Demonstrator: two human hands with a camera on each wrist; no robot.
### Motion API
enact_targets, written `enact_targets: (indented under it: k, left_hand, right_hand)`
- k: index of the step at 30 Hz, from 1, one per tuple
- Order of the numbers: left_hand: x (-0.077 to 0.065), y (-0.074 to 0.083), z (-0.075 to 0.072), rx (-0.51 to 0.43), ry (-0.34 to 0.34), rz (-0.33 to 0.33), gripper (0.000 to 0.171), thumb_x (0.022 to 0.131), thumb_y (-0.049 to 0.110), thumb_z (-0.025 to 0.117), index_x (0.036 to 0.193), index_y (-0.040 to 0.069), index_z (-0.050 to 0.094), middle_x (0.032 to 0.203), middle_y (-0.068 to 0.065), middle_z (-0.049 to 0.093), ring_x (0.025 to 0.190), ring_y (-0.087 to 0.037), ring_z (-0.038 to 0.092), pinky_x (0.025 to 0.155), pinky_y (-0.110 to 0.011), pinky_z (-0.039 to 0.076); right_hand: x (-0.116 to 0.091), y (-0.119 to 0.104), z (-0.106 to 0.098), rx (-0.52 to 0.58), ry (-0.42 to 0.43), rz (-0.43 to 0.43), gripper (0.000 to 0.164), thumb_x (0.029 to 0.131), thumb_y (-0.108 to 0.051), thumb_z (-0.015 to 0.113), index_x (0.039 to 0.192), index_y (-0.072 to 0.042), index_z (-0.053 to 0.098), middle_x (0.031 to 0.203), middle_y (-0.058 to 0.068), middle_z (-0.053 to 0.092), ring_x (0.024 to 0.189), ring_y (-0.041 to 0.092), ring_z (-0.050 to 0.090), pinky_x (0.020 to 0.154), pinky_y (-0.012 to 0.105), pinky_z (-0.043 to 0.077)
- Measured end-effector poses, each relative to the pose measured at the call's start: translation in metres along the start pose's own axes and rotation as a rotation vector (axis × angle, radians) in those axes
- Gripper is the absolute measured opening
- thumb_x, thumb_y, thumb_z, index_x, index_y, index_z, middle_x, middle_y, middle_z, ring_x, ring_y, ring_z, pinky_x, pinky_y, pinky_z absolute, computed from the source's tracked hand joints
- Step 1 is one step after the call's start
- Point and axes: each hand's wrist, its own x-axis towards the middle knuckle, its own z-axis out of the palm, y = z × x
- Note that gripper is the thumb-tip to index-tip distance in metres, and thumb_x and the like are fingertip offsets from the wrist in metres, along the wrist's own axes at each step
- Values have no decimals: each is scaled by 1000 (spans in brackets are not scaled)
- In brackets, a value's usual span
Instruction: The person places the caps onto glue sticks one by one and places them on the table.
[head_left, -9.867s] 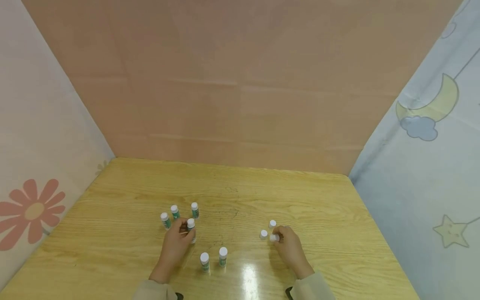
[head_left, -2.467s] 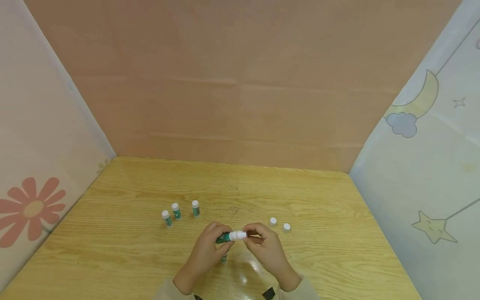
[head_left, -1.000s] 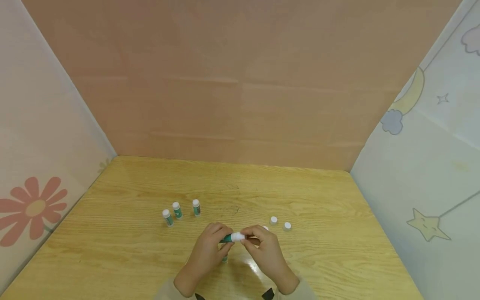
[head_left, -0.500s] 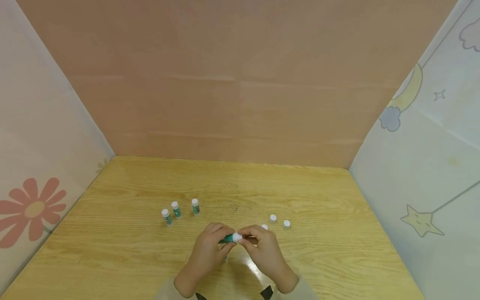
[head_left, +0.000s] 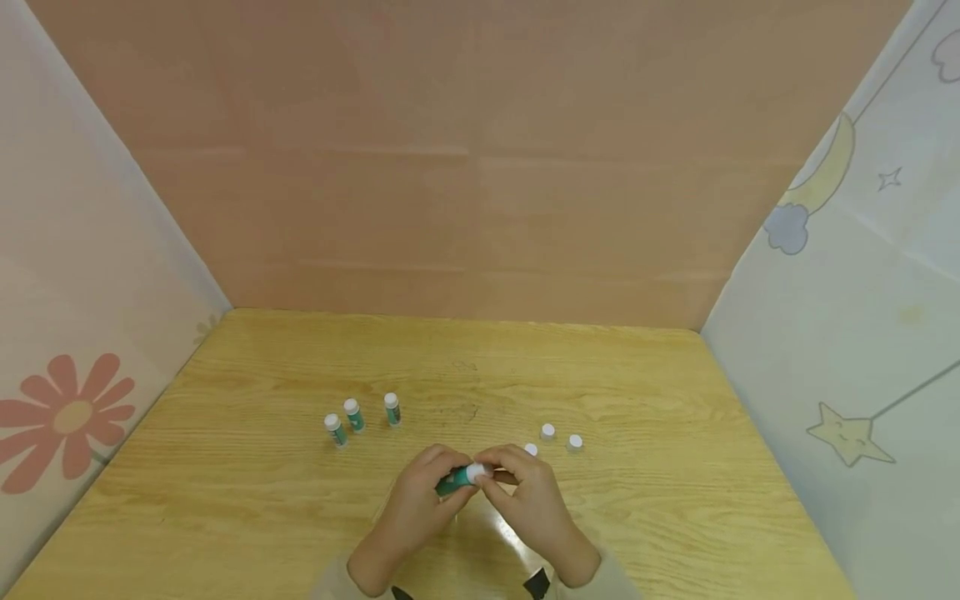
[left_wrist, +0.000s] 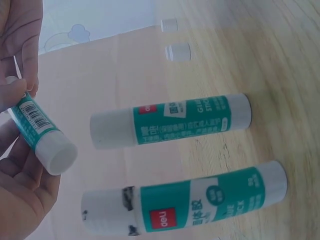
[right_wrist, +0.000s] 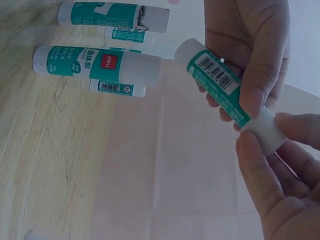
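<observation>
Both hands meet over the front of the table around one green-and-white glue stick (head_left: 453,481). My left hand (head_left: 416,500) holds its green body, with the barcode showing in the right wrist view. My right hand (head_left: 532,504) pinches the white end (right_wrist: 267,131) between thumb and fingers. The other white end (left_wrist: 57,154) points away from the right hand. Close by stand two upright glue sticks, a clean one (left_wrist: 170,122) and one with black smudges (left_wrist: 185,205); the hands largely hide them in the head view.
Three more glue sticks (head_left: 336,431) (head_left: 354,415) (head_left: 392,410) stand at the left of the wooden table (head_left: 300,358). Three small white caps (head_left: 547,432) (head_left: 575,442) (head_left: 531,450) sit right of centre. Printed cloth walls (head_left: 465,208) enclose the table's back and sides.
Earlier the hands were apart, the left on an upright glue stick, the right at the caps. They then came together; the white part between them has since shortened, and the stick tilts slightly more.
</observation>
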Motion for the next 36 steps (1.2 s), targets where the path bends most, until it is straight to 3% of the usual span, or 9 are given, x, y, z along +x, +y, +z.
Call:
enact_targets:
  k: [12,27,36]
  left_hand:
    - [-1,3,1,-41,-43,-45,21,71,7,70,87,6,57,84,4,53,71,-6,47,60,-17,45]
    - [-10,5,1,-55,-96,-88,25,71,2,68,91,6,55,82,7,49,68,-4,44,59,-16,44]
    - [-18,6,-2,-47,-126,-194,32,67,0,71,90,8,51,86,5,52,76,-7,52,67,-22,48]
  right_hand:
    - [-1,-1,-1,13,13,-40,17,73,4,65,89,0,60,88,6,59,77,17,57,65,23,50]
    - [-5,4,-1,111,-67,-64,21,72,7,64,92,7,56,88,13,58,77,21,58,65,23,50]
    - [-11,6,-7,-28,-51,-15,23,71,3,66,92,1,58,85,7,59,75,19,57,65,25,50]
